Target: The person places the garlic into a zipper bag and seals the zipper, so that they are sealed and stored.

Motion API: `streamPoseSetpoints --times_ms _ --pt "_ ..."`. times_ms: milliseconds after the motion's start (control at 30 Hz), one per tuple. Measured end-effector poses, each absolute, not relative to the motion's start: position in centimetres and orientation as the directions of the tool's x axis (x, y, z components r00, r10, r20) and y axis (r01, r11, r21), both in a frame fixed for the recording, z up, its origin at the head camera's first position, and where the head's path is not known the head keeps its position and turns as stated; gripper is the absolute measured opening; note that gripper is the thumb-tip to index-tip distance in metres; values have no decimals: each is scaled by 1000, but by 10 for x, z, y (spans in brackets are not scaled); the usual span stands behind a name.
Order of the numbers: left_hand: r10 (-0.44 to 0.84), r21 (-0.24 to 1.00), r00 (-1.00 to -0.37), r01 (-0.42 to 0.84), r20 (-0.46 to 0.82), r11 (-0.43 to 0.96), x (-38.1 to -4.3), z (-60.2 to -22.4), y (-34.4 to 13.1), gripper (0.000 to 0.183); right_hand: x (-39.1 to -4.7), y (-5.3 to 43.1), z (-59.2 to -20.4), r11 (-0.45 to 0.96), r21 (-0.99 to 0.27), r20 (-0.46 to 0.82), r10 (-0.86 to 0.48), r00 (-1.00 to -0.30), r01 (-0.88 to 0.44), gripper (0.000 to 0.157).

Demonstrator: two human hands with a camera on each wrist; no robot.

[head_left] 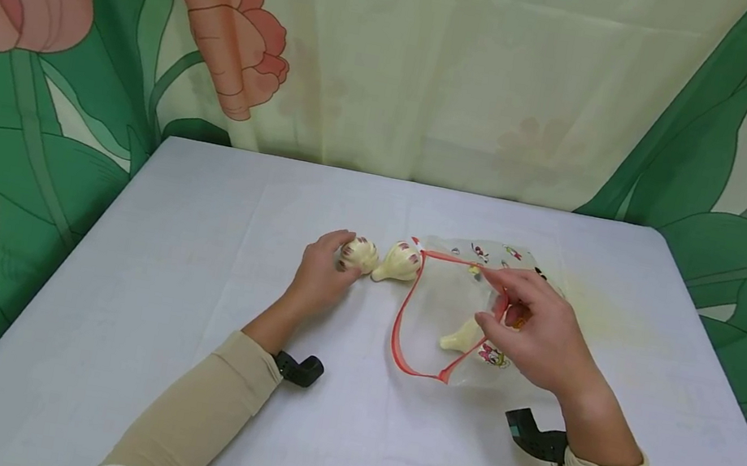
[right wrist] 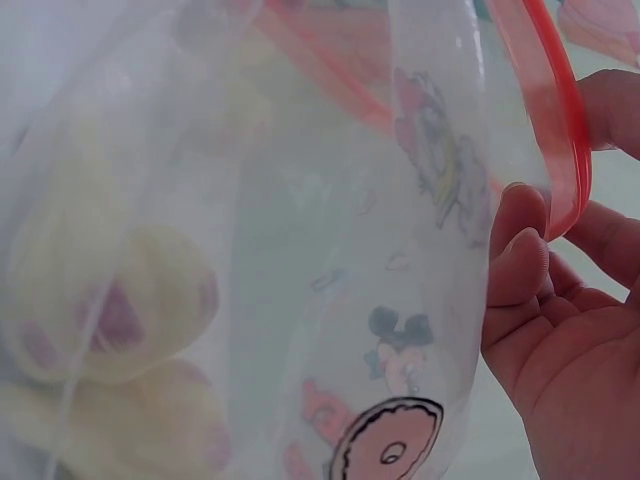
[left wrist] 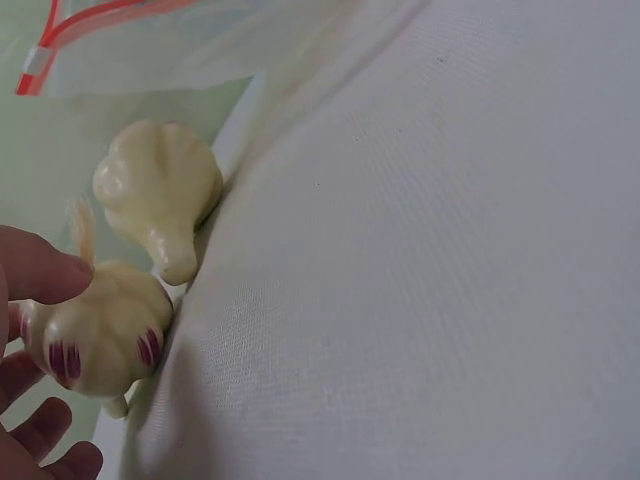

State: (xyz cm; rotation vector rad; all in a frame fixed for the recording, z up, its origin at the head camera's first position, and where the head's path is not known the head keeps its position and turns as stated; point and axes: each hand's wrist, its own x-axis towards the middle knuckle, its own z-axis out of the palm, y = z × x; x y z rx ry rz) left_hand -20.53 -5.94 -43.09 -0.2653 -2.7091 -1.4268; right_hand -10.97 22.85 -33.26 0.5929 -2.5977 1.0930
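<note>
My left hand [head_left: 323,270] grips a cream garlic bulb [head_left: 360,256] with purple streaks, thumb and fingers on either side of it. Close by on its right lies a second garlic bulb [head_left: 400,262], stem pointing toward the left hand, near the mouth of a bag. My right hand [head_left: 539,327] pinches the red-edged rim of this clear zip bag [head_left: 395,337], whose mouth gapes toward the left. Inside it, a garlic bulb [head_left: 460,337] shows through the opening. Through the plastic in the right wrist view, garlic bulbs [right wrist: 160,300] with purple patches are blurred and overlapping.
A white cloth covers the table [head_left: 192,252]. Behind it hangs a curtain [head_left: 445,72] printed with leaves, a tulip and a rabbit on a carrot. Coloured cartoon figures [right wrist: 395,350] decorate the bag. Each wrist wears a black camera strap [head_left: 299,370].
</note>
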Motion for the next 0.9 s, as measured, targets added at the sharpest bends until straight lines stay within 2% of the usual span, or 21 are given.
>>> streamPoseSetpoints --times_ms 233,533,900 --pt "219 727 -954 298 204 619 -210 -433 -60 52 -109 229 -333 636 -623 380 -262 -887 -455 51" --pt "142 703 -988 141 58 697 -201 -428 -58 52 -109 229 -333 636 -623 378 -266 -887 -456 51" --pt "204 655 -978 186 50 732 -206 -424 -60 51 -108 229 -333 634 -629 373 -263 -890 -451 51"
